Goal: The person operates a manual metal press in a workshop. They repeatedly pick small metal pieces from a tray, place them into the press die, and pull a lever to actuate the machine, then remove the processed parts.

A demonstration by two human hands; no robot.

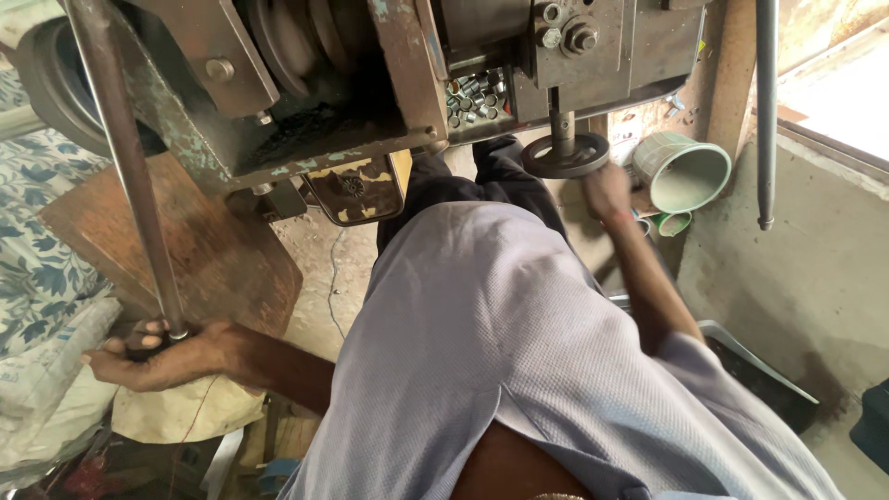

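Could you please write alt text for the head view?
A person's left hand grips the knob of a long metal lever, while the right hand rests at a small handwheel under a worn machine.

My left hand [153, 356] sits at the lower left of the frame, closed around the foot of a long steel lever [120, 157] that slants up to the top left; the rusty plate [213, 250] just beside it blocks any move to the right. Left of it, flowered cloth [37, 241] and a sack [46, 389] crowd in. The machine body [324, 83] fills the whole top centre. My right hand [607, 193] is at the small handwheel [565, 156], upper right, with a green cup [685, 171] close beside it and a hanging rod [766, 111] further right. Open floor [324, 278] shows only at centre, under the machine.
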